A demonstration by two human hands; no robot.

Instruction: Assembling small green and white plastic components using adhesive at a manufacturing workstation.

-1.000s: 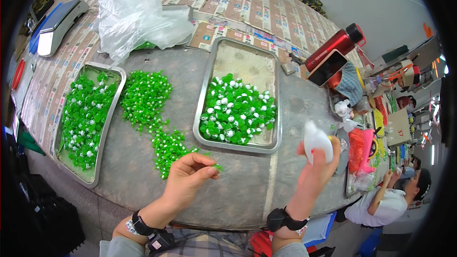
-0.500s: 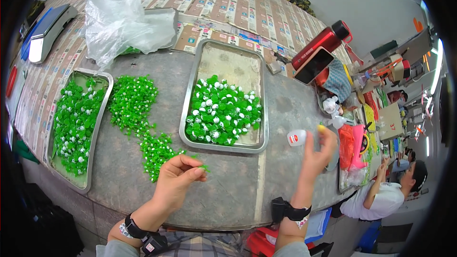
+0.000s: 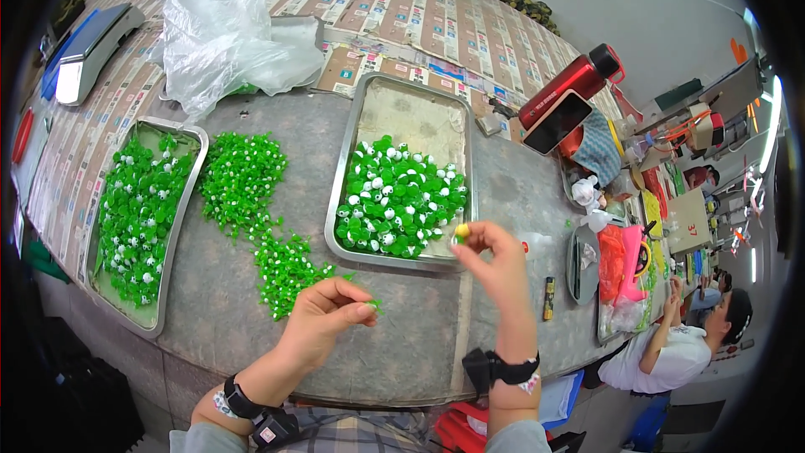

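My left hand (image 3: 331, 319) is closed in a pinch on a small green plastic piece (image 3: 376, 305), just right of a loose pile of small green pieces with white tips (image 3: 243, 172). My right hand (image 3: 496, 264), with a yellow cover (image 3: 462, 230) on one fingertip, hovers by the near right corner of a metal tray (image 3: 465, 151). Its fingers are drawn together around something small and whitish that I cannot make out. In that tray lie many green pieces with white balls (image 3: 398, 201). A white bottle (image 3: 537, 240) is partly hidden behind my right hand.
A second metal tray (image 3: 178, 226) of green and white pieces stands at the left. Behind are a clear plastic bag (image 3: 218, 33) and a scale (image 3: 101, 42). To the right are a red bottle (image 3: 566, 88), a phone (image 3: 557, 122) and a lighter (image 3: 548, 299). Another person (image 3: 688, 352) sits far right.
My right hand has moved left from beside the white bottle to the tray's near right corner, and its fingers have closed together. My left hand keeps its pinch, shifted slightly right.
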